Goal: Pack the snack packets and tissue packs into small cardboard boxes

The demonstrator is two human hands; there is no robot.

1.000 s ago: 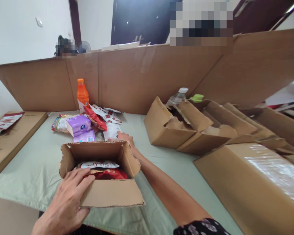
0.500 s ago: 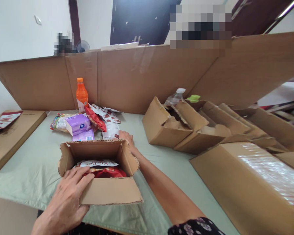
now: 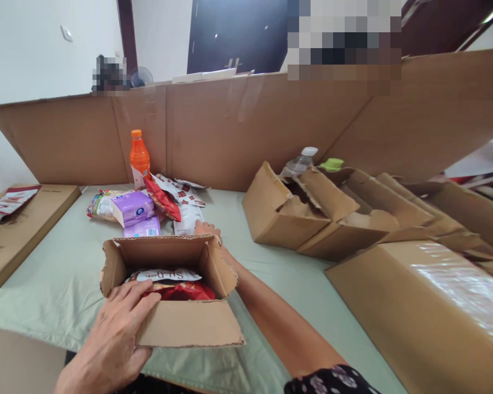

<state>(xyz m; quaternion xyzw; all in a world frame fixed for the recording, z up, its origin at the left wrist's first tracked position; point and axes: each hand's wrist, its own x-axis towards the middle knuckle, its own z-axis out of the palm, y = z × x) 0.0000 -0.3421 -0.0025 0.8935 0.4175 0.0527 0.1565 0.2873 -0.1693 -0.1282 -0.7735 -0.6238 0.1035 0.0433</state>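
brown box (image 3: 191, 326) lies gripped by the fingers (image 3: 145, 310) of the left hand (image 3: 114, 330).

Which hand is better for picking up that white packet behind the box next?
Probably the right hand: it reaches past the open box to the edge of the white packet. The left hand grips the box's near side, farther from the packet.

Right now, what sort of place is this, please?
Probably a makeshift indoor workstation: a cardboard partition stands behind the cloth-covered table, an open carton holds packets in front, and more cardboard boxes stand on the right.
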